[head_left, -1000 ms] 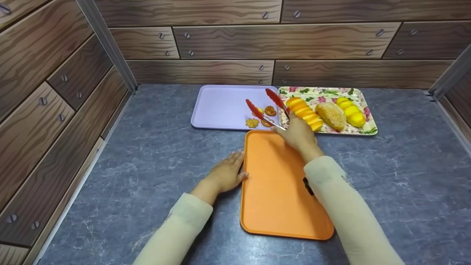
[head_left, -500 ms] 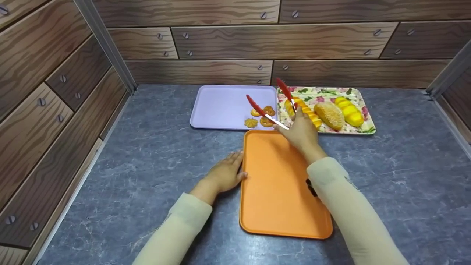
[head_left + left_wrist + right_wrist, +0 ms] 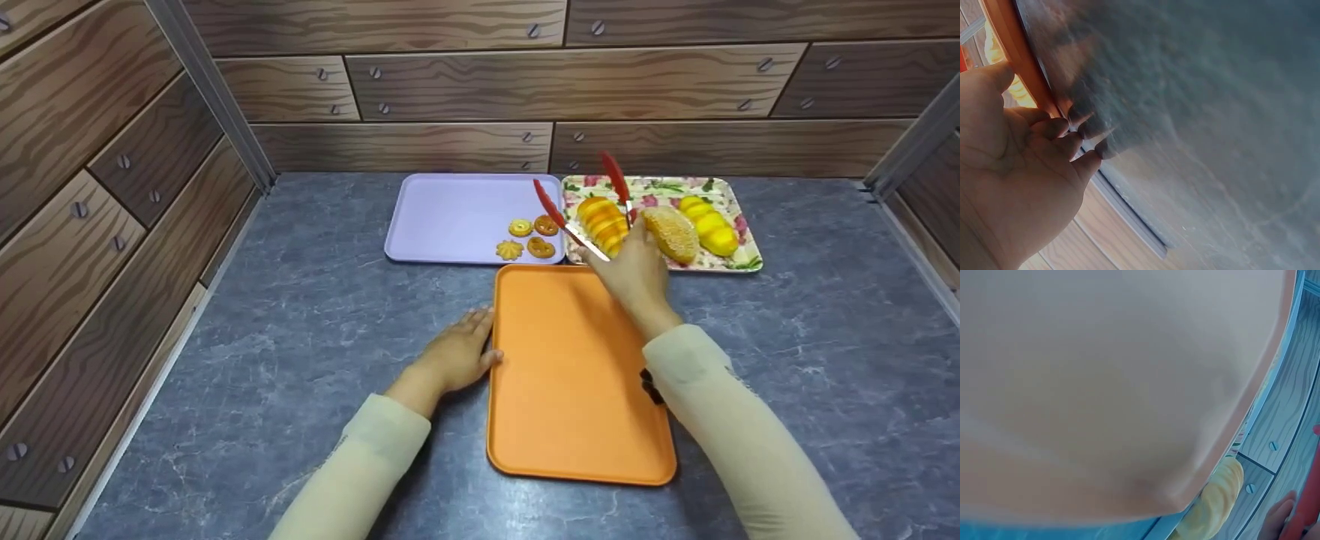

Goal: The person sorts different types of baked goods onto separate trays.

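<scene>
My right hand (image 3: pixel 637 274) grips metal tongs with red tips (image 3: pixel 550 203), their arms spread apart. The tongs hover over the flowered tray (image 3: pixel 731 193), one tip to each side of an orange ridged bread roll (image 3: pixel 600 225) in the head view. Beside that roll lie a sesame bun (image 3: pixel 673 235) and a yellow ridged roll (image 3: pixel 709 225). My left hand (image 3: pixel 456 352) rests at the left edge of the orange tray (image 3: pixel 574 375), fingers extended and thumb on its rim. In the right wrist view, only part of the tongs (image 3: pixel 1310 489) shows at the corner.
A lilac tray (image 3: pixel 450 214) stands left of the flowered one, with several small biscuits (image 3: pixel 510 250) in its near right corner. The grey marbled tabletop (image 3: pixel 300 360) surrounds the trays. Wood-patterned walls (image 3: pixel 457 82) close off the back and sides.
My right hand has moved right with the tongs, from above the biscuits to over the orange ridged roll. The left hand has stayed at the orange tray's edge.
</scene>
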`<state>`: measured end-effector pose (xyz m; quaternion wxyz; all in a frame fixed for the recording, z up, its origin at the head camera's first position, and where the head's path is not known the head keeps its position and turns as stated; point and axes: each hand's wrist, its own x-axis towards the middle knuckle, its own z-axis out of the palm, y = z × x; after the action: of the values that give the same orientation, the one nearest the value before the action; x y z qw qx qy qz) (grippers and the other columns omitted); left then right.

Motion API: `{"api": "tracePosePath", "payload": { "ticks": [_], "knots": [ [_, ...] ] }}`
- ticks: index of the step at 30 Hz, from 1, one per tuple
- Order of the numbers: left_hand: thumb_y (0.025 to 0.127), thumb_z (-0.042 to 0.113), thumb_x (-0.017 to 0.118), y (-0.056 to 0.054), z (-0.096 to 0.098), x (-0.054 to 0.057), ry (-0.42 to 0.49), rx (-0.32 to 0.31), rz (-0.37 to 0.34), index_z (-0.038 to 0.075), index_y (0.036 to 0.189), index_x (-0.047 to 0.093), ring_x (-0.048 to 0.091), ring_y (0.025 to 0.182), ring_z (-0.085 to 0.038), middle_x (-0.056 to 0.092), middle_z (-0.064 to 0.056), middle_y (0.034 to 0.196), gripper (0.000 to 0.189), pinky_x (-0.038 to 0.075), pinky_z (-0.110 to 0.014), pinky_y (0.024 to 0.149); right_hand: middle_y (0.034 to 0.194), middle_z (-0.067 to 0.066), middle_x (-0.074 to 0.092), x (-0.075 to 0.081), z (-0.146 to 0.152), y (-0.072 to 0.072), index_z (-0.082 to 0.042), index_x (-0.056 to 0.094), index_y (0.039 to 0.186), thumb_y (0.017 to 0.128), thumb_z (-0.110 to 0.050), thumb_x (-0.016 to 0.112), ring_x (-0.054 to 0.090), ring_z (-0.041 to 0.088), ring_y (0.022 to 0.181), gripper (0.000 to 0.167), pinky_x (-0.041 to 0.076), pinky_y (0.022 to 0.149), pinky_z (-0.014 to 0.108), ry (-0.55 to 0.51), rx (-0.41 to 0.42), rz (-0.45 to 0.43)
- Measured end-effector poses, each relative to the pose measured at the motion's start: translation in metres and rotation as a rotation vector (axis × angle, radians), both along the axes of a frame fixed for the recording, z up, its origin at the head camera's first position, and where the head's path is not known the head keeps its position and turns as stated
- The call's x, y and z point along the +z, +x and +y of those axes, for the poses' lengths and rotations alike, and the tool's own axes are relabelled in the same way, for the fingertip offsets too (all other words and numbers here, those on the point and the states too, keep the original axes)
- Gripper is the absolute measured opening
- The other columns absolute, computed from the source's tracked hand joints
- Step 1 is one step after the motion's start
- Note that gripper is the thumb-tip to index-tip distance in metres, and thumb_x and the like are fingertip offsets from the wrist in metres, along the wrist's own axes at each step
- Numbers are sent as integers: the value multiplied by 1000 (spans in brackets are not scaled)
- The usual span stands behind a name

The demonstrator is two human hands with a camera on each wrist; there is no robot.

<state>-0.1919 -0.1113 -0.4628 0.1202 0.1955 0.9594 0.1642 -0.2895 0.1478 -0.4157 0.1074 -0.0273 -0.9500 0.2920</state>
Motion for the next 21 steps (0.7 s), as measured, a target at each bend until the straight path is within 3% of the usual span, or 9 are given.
{"api": "tracePosePath", "payload": {
  "ticks": [14, 21],
  "knots": [
    [100, 42, 43, 1, 0, -1, -7, 3, 11, 5, 152, 19, 17, 142, -27, 20, -11, 156, 68, 19, -43, 114, 122, 36, 46, 1, 28, 16, 11, 18, 145, 80, -51, 71, 51, 51, 103, 104, 41, 88, 61, -32, -39, -2],
    [100, 43, 43, 0, 0, -1, -18, 8, 12, 5, 152, 18, 16, 143, -27, 19, -10, 156, 69, 19, -43, 114, 130, 40, 39, 1, 42, 29, 10, 9, 147, 81, -55, 68, 46, 53, 112, 110, 39, 91, 62, -48, -42, -70]
  ]
}}
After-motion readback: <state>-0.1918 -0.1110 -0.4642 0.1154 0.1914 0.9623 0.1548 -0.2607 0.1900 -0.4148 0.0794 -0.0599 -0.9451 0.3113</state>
